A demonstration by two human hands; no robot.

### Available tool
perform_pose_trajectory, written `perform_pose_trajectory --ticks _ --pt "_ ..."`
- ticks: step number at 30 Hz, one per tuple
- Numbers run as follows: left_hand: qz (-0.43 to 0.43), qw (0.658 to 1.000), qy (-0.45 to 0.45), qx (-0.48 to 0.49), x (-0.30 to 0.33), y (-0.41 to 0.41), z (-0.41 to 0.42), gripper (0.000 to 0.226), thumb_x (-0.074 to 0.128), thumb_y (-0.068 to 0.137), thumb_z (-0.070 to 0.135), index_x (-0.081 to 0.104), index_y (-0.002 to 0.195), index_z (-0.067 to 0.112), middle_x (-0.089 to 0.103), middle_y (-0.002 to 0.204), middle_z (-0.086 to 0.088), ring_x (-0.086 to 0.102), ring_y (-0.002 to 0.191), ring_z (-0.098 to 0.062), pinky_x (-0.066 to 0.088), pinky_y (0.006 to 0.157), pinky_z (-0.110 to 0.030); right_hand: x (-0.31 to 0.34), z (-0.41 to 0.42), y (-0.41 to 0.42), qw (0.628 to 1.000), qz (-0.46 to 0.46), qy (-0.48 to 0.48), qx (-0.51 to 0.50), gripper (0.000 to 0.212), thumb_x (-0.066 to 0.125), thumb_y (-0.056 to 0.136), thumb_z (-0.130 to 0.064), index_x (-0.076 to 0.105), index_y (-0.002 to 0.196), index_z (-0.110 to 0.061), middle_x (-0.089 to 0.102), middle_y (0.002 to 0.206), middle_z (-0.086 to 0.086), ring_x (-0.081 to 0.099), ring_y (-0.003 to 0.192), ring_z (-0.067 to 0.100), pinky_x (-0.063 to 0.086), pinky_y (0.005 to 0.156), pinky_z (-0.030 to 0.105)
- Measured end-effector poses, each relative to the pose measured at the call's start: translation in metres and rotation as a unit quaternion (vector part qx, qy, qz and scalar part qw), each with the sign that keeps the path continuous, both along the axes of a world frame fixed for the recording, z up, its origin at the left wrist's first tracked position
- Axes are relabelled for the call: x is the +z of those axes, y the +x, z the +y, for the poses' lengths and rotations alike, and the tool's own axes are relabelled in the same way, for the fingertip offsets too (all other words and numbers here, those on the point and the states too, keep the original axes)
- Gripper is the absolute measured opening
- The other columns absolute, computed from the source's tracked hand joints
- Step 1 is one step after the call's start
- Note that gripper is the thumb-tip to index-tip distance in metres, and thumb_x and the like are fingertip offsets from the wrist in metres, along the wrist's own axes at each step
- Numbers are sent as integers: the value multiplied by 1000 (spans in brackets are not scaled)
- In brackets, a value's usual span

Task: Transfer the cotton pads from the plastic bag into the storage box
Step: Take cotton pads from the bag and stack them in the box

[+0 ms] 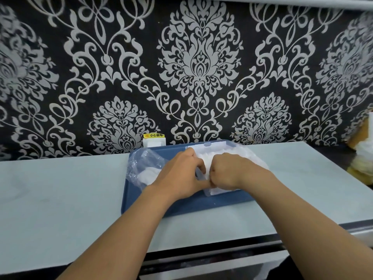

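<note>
A clear storage box (220, 191) sits on a blue tray (177, 205), its lid (207, 145) raised at the back. White cotton pads (205, 158) fill the box between my hands. My left hand (181, 174) and my right hand (226, 172) are both curled over the box, fingers pressed onto the pads. A crumpled clear plastic bag (141, 166) lies on the tray's left side with some white pads (148, 175) still showing inside it. The box's inside is mostly hidden by my hands.
The tray rests on a pale grey countertop (60, 195) against a dark patterned wall. A white socket with a yellow label (153, 140) is behind the tray. Yellow and white soft items (363, 158) sit at the right edge. The counter's front edge (201, 251) runs below.
</note>
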State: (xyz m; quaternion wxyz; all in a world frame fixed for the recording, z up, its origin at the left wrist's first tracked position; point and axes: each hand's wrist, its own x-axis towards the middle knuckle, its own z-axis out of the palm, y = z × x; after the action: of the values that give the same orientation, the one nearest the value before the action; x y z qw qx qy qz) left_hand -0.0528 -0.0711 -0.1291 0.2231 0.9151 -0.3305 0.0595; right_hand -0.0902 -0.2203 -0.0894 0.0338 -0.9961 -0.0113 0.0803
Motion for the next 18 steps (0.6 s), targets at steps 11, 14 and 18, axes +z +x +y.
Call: perform_pose_trajectory --ticks 11,14,18 --pt "135 924 -269 236 18 30 107 60 63 92 50 49 144 23 55 141 4 54 123 -12 43 100 -33 5 31 -9 969 -28 210 124 22 58 88 -3 80 92 -7 76 84 -4 65 66 -7 49 62 9" --pt "206 925 -205 243 -5 41 113 37 60 95 47 67 117 18 71 113 -2 67 100 -16 55 87 -38 -12 45 4 959 -83 199 184 19 53 87 -1 69 96 4 71 102 19 67 92 23 53 79 39" --pt "195 936 -164 243 -13 44 111 18 65 95 28 70 87 13 69 84 -3 65 77 -23 52 67 -31 -22 62 14 958 -129 178 186 20 47 88 -7 60 75 1 61 73 20 55 72 35 48 67 44"
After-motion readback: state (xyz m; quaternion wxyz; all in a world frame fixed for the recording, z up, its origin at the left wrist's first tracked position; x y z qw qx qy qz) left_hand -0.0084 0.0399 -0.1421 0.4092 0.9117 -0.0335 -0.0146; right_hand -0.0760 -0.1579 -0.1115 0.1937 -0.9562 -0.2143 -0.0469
